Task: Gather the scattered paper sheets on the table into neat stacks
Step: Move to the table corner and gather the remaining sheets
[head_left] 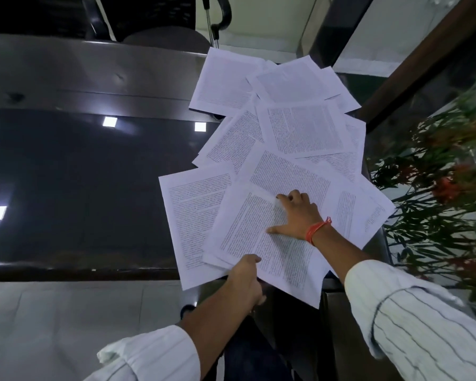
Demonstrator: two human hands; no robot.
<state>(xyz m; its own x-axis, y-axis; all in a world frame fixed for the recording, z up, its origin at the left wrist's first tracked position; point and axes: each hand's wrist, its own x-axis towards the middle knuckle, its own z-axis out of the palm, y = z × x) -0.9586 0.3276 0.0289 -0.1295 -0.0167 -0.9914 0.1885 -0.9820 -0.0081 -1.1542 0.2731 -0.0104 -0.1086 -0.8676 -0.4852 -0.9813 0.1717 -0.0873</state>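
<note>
Several printed white paper sheets (300,127) lie scattered and overlapping on the right part of a dark glossy table (80,188). The nearest sheet (248,237) hangs over the table's front edge. My left hand (245,281) pinches its near edge, thumb on top. My right hand (294,213) rests on the same sheet with the thumb spread and the fingertips curled at the sheet's far edge. An orange thread band circles the right wrist. Both sleeves are white with thin stripes.
A plant with red flowers (445,188) stands close by the table's right edge. A dark chair (160,37) and a metal pole (212,26) stand beyond the far edge. Ceiling lights reflect in the table's left half. Pale floor tiles (66,325) show below.
</note>
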